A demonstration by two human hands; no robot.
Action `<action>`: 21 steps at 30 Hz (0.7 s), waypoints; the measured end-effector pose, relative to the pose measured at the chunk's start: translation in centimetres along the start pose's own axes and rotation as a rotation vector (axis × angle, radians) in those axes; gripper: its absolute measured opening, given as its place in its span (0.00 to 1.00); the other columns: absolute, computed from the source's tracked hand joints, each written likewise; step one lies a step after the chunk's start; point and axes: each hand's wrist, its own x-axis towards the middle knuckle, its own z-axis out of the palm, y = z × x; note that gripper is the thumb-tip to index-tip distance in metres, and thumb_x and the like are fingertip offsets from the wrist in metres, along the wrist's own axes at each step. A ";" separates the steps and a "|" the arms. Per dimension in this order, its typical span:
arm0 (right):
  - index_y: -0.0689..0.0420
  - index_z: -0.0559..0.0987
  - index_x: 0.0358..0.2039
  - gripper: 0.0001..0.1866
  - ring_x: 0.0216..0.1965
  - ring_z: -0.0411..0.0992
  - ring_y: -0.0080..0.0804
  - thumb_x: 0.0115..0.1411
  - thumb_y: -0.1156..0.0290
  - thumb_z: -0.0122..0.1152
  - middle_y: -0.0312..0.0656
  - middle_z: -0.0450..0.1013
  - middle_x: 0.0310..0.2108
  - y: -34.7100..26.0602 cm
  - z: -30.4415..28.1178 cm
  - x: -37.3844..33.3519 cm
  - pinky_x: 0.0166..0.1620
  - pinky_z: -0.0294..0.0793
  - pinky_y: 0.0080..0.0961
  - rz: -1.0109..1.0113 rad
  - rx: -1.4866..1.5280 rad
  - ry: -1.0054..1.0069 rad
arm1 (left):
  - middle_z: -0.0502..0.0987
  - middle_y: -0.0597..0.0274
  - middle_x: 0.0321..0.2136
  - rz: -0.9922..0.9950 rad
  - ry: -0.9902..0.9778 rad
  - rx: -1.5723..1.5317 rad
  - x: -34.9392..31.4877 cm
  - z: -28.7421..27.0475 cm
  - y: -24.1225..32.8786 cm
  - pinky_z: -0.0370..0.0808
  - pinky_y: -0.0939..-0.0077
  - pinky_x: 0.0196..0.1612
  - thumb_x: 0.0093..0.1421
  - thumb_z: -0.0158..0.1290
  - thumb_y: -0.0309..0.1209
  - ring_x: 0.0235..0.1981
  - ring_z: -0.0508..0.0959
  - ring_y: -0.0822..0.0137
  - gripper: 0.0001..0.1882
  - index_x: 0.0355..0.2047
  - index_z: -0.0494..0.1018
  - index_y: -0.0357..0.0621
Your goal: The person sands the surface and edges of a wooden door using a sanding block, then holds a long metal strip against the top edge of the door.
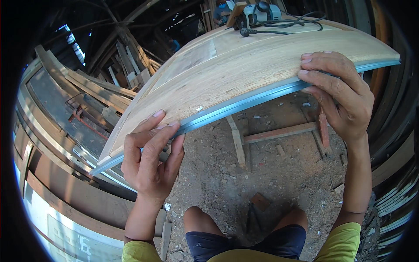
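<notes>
A large wooden panel (235, 72), made of framed boards like a door, lies raised in front of me. Along its near edge runs a long, thin bluish metal strip (244, 102), reaching past the panel's left corner. My left hand (152, 155) is closed around the strip and panel edge near the left end, fingertips on the wood. Farther right, my right hand (338, 94) pinches the same edge, with fingers on top and the thumb at the strip's side. Both hands cover short stretches of the strip.
A power tool (262, 15) with a black cord (283, 31) rests on the panel's far part. Below stands a wooden support (279, 133) on the littered dirt floor (209, 174). Stacked timber (91, 89) fills the left side. People's blue clothing shows at the back.
</notes>
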 end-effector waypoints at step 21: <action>0.57 0.89 0.47 0.17 0.54 0.83 0.43 0.56 0.74 0.74 0.44 0.84 0.48 0.1 -0.4 0.1 0.57 0.84 0.39 -0.012 -0.028 -0.060 | 0.82 0.51 0.39 -0.010 0.039 0.018 -0.2 0.6 0.1 0.86 0.64 0.49 0.51 0.74 0.20 0.50 0.87 0.52 0.21 0.47 0.86 0.41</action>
